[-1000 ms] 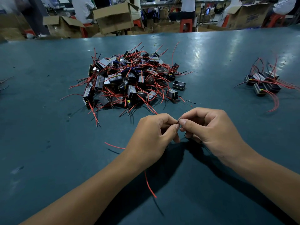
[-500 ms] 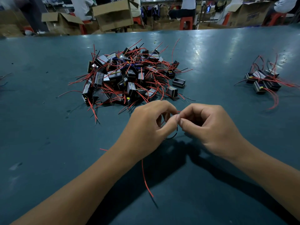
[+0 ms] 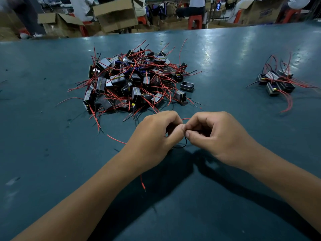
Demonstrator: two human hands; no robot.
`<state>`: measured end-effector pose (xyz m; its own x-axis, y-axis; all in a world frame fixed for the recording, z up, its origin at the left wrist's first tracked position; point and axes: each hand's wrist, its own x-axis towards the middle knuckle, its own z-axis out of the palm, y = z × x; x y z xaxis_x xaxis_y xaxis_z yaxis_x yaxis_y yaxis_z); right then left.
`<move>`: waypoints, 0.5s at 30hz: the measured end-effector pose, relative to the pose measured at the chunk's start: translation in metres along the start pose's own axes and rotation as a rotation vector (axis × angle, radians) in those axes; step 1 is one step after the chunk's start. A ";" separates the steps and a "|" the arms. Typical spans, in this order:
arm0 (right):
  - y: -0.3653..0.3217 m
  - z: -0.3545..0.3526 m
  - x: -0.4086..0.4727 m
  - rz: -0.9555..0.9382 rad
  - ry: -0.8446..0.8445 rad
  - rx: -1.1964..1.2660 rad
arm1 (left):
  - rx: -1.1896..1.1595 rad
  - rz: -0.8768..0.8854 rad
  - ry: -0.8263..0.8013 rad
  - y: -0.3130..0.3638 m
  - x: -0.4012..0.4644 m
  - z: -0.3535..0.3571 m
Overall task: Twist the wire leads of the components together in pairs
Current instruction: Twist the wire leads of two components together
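Both the left hand and right hand pinch thin wire leads just before the large untwisted pile, while few finished units lie right of it, so most work likely remains.

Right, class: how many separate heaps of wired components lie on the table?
2: a big heap mid-table beyond the hands, and a small heap far right. More may lie out of view.
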<state>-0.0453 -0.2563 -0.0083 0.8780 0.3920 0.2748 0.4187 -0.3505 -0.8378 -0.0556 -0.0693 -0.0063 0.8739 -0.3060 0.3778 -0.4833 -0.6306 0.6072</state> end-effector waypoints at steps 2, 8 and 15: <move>0.001 -0.001 0.000 0.000 -0.016 0.032 | -0.026 -0.011 -0.005 0.001 -0.001 0.000; 0.000 0.000 -0.002 -0.109 0.006 -0.200 | -0.111 -0.195 0.024 0.001 -0.002 0.007; -0.001 -0.008 -0.001 -0.053 -0.013 -0.190 | -0.139 -0.058 -0.042 -0.002 -0.004 -0.012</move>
<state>-0.0443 -0.2631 -0.0041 0.8511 0.4246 0.3088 0.5014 -0.4829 -0.7179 -0.0586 -0.0577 -0.0008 0.9006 -0.3031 0.3114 -0.4318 -0.5439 0.7195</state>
